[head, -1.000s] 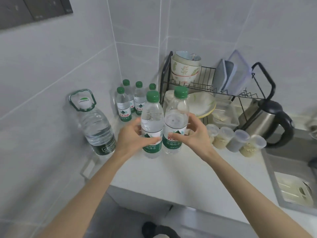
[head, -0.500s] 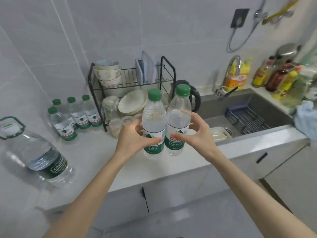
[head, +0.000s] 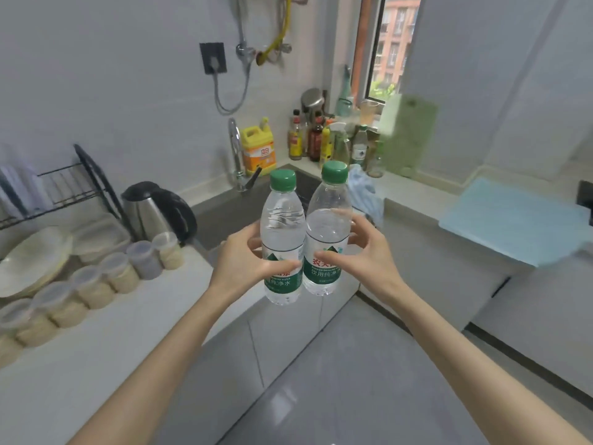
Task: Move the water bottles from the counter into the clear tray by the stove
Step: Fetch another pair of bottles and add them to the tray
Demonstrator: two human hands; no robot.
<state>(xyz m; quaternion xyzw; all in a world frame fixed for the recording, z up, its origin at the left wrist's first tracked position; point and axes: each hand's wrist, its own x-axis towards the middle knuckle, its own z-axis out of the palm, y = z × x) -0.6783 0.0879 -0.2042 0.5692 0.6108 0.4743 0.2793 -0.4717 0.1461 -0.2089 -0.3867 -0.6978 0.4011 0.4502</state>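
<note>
Two clear water bottles with green caps and green labels are held upright side by side in the air, in front of the sink. My left hand (head: 239,263) grips the left bottle (head: 282,229) around its label. My right hand (head: 362,255) grips the right bottle (head: 329,220) the same way. The two bottles touch each other. No clear tray or stove shows in this view; a black edge sits at the far right.
A steel kettle (head: 150,210), a dish rack (head: 64,191), plates and several lidded jars (head: 96,284) stand on the counter at left. The sink (head: 224,216) and tap lie ahead. Sauce bottles (head: 314,139) crowd the window corner. A light-blue mat (head: 513,220) covers the right counter.
The view has swung right, from the counter corner with the other bottles to the sink and the right counter. Both hands have carried their bottles along, still held upright together.
</note>
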